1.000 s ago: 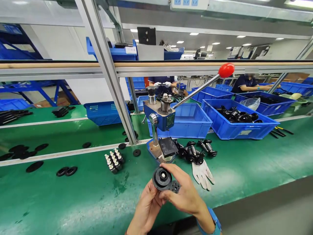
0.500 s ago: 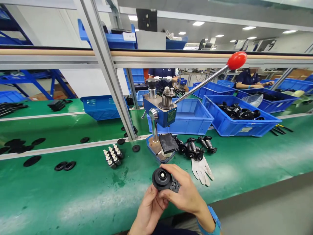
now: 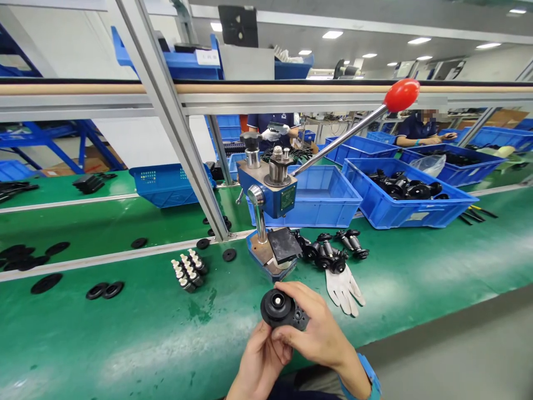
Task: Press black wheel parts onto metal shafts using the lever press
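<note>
Gripping a black part [image 3: 268,315] between both hands, the person holds it over the near side of the green bench [image 3: 141,350], in front of the lever press [image 3: 266,191]. The left hand [image 3: 266,355] is clamped on its lower left, thumb at the rim; the right hand [image 3: 320,325] is clamped too, index finger over the top and thumb below. Matte stepped rings circle a white centre, and a small holed extension shows between right thumb and index finger.
</note>
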A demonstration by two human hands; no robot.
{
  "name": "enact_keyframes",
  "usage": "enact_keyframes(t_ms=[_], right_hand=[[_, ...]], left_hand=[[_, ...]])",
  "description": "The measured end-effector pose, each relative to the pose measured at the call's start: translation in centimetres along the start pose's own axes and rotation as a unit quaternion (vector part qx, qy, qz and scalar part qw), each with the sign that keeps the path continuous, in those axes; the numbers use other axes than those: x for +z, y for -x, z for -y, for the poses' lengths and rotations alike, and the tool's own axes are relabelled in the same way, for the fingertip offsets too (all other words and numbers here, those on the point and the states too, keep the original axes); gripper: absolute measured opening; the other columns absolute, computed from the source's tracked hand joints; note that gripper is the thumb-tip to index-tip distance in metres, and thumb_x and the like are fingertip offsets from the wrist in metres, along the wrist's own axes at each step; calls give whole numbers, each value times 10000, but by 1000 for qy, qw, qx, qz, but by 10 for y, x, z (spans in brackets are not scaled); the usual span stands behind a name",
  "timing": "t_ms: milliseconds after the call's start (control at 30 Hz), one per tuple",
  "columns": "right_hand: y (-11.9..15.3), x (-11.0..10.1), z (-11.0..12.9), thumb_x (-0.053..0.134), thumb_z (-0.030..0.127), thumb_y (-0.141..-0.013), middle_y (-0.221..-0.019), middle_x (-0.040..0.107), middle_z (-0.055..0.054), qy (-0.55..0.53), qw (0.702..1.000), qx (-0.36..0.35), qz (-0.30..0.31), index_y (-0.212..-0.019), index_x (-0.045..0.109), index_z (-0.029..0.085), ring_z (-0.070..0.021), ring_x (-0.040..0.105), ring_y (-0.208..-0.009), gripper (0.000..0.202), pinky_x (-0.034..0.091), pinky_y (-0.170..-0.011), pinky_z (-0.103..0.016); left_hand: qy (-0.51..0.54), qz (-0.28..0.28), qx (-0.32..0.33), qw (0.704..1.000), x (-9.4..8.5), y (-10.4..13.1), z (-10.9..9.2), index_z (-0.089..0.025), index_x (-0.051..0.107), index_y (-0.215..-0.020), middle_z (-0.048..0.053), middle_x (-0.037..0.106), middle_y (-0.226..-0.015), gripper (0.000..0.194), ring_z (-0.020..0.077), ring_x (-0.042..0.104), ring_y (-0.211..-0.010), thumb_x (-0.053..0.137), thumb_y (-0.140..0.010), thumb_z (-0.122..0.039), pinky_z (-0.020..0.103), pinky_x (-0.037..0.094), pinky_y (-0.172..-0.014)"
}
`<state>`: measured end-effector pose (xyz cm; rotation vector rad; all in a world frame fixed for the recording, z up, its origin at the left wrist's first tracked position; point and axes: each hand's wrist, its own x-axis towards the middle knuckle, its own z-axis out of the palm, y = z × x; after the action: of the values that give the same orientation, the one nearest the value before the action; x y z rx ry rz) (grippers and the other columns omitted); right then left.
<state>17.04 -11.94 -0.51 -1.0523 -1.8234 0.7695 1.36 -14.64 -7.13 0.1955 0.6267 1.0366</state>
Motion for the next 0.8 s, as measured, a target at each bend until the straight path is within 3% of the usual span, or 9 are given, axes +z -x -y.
enact_keyframes(t_ms=[167,267,333,433,500,533,667,733,800], right_hand=[[5,-20,5,834,296,-696,-1248,702,-83,-17,998,53,42,-1408,602,227,-262,683,-1119,752,549,-1001,-367],[13,-38,-4,805,298,-657,-975,723,-17,-50,992,105,54,-1135,712,220,-198,677,-874,493,563,-797,-292],[16,-58,-19,788,321,-658,-847,689,3,-83,985,150,13,-1038,712,196,-148,618,-706,407,517,-631,-243],[3,-114,-47,767,503,-726,-644,595,37,-152,950,218,-164,-1044,675,153,-95,466,-471,483,389,-441,-212],[-24,-172,-62,713,636,-769,-545,497,65,-155,880,248,-374,-917,625,154,-92,423,-419,512,340,-398,-205],[-42,-204,-67,636,646,-845,-568,495,67,-146,861,246,-420,-885,572,174,-88,440,-436,477,358,-416,-196],[-117,-319,-70,313,522,-1060,-605,466,75,-111,836,245,-477,-873,492,186,-73,491,-489,424,434,-518,-179],[-141,-349,-69,234,566,-1070,-681,559,18,-82,844,253,-465,-930,537,132,-87,585,-579,548,508,-616,-222],[-151,-351,-74,246,629,-1048,-797,648,-67,-41,861,265,-432,-1002,582,63,-108,658,-685,659,540,-703,-264]], left_hand=[[-109,18,-7,994,10,-3,4,-162,696,-872,-15,626,-546,477,117,588,-436,884,-737,-580,209,430,-462],[-200,64,-23,977,20,-10,9,-151,663,-830,7,618,-539,522,118,605,-434,813,-785,-648,184,383,-443],[-244,84,-18,966,27,-16,11,-150,677,-901,48,678,-646,524,148,663,-512,808,-792,-645,187,394,-454],[-280,71,22,957,32,-21,8,-161,699,-1076,98,729,-807,588,200,711,-664,819,-773,-650,227,468,-514],[-297,48,40,953,30,-23,2,-159,714,-1075,99,728,-802,609,203,698,-684,815,-761,-670,243,483,-537],[-302,35,43,952,27,-23,-1,-159,722,-1044,94,724,-785,608,202,690,-678,819,-748,-681,246,482,-539],[-297,-12,56,953,16,-22,-8,-155,732,-966,78,713,-734,610,188,669,-631,865,-686,-681,242,463,-524],[-290,-23,64,955,13,-22,-6,-151,737,-948,77,710,-719,620,183,663,-615,878,-663,-683,237,453,-516],[-287,-31,66,955,11,-22,-1,-151,743,-935,72,706,-710,633,179,659,-608,880,-645,-697,235,449,-516]])
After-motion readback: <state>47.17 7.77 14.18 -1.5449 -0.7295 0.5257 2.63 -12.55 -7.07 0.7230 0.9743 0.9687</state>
